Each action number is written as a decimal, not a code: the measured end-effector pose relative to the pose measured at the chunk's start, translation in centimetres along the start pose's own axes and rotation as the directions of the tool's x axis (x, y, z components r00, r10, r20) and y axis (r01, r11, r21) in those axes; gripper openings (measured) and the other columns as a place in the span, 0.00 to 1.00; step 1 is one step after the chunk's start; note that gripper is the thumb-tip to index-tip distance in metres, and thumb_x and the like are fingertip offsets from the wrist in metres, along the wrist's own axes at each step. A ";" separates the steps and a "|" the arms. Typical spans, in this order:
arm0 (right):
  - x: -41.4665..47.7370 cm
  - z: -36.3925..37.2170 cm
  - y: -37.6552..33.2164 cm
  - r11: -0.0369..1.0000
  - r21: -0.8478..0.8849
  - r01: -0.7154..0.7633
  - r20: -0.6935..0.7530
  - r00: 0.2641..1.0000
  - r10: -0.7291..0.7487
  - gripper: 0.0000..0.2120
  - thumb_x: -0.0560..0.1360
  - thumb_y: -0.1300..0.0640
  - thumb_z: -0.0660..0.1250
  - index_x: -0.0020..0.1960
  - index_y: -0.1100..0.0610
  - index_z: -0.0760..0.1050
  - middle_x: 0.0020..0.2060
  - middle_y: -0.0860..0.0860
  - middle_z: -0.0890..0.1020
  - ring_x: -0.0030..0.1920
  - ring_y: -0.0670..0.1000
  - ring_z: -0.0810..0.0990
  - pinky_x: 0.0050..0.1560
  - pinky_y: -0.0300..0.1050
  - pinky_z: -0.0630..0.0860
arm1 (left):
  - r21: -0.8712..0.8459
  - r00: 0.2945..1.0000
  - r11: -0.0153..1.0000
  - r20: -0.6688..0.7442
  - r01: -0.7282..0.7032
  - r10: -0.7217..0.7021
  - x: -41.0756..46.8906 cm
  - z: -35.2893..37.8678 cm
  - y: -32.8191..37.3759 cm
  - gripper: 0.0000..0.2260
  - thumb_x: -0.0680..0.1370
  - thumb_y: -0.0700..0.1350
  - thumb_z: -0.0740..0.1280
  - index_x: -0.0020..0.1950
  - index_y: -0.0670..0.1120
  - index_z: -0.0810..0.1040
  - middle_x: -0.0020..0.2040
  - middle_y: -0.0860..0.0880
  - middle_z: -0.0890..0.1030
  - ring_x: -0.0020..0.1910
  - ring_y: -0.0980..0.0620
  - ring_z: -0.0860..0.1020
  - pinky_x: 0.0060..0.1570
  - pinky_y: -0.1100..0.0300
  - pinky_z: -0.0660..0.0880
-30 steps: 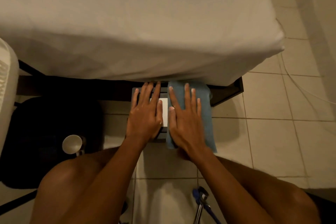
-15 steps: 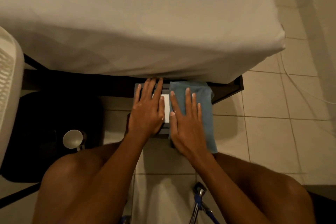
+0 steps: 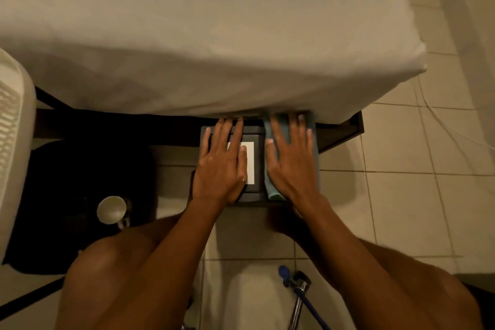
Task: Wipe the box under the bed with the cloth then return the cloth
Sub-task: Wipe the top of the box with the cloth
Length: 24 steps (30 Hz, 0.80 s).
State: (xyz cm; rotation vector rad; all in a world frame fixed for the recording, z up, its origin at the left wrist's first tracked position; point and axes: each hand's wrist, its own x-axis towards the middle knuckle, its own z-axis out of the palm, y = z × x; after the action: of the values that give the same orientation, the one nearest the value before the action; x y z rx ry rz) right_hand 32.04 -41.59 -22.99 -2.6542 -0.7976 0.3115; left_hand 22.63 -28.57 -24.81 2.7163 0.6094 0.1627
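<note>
- Nearest us, short of the box (image 3: pixel 256 190), our knees frame bare tile, and a metal fitting with a blue hose (image 3: pixel 296 289) lies on the floor between them.
- On the box, our left hand (image 3: pixel 221 166) lies flat and open, fingers spread over the white label (image 3: pixel 250 162), grasping nothing; we judge it is steadying the box.
- Our right hand (image 3: pixel 292 166) is also flat and unclenched, pressing the blue cloth (image 3: pixel 272 187) onto the right side of the box lid.
- Since a second ago, that hand and the cloth have slid toward the far edge of the box, the fingertips now at the overhang of the bed (image 3: pixel 214 35). The left hand has barely shifted.
- We read this as a forward stroke of the wipe: the right half is being covered, the label side is not yet touched by cloth, and the return of the cloth remains to do.
- The box is closed, so we cannot tell its contents.
- Left of the box, a white cup (image 3: pixel 111 209) lies tipped on a dark mat (image 3: pixel 80 169); its mouth looks empty.
- Farther left, a white slatted basket (image 3: pixel 10 128); its inside is hidden.
</note>
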 end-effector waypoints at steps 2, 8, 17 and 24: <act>-1.2 0.2 -0.4 0.999 0.017 -0.046 -0.028 0.999 0.046 0.28 0.84 0.45 0.47 0.82 0.43 0.43 0.82 0.53 0.42 0.81 0.52 0.37 0.81 0.56 0.41 | 0.016 1.000 1.000 0.025 0.000 -0.001 0.1 0.1 -0.1 0.26 0.84 0.53 0.48 0.82 0.48 0.50 0.81 0.46 0.56 0.81 0.50 0.51 0.80 0.48 0.45; -1.5 0.6 -0.2 1.000 0.006 0.022 0.014 1.000 -0.022 0.28 0.84 0.44 0.47 0.82 0.42 0.41 0.82 0.52 0.40 0.81 0.50 0.34 0.80 0.54 0.38 | 0.048 0.999 0.999 0.038 0.001 -0.003 -0.1 0.3 0.0 0.27 0.84 0.54 0.45 0.82 0.49 0.46 0.82 0.45 0.53 0.82 0.50 0.47 0.80 0.46 0.44; -2.3 1.0 -0.3 1.000 0.020 0.004 -0.011 1.000 -0.003 0.28 0.83 0.45 0.46 0.82 0.43 0.43 0.82 0.52 0.41 0.81 0.51 0.37 0.80 0.53 0.38 | 0.045 0.999 0.999 0.040 0.001 -0.003 -0.1 0.3 -0.1 0.27 0.84 0.54 0.47 0.82 0.49 0.47 0.82 0.46 0.53 0.82 0.50 0.47 0.80 0.46 0.45; -4.1 1.0 -0.8 0.997 0.019 -0.076 -0.045 0.996 0.077 0.28 0.84 0.45 0.45 0.82 0.44 0.41 0.82 0.53 0.41 0.81 0.52 0.37 0.80 0.53 0.39 | 0.034 0.999 0.999 0.036 0.006 -0.007 -0.1 0.3 -0.1 0.27 0.84 0.54 0.48 0.82 0.49 0.47 0.82 0.45 0.54 0.81 0.50 0.48 0.79 0.46 0.45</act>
State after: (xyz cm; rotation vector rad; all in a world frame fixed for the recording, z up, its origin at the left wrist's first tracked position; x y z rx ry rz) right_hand 27.97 -42.99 -23.13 -2.6704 -0.6781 0.2753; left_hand 22.53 -28.63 -25.09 2.7429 0.6156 0.1022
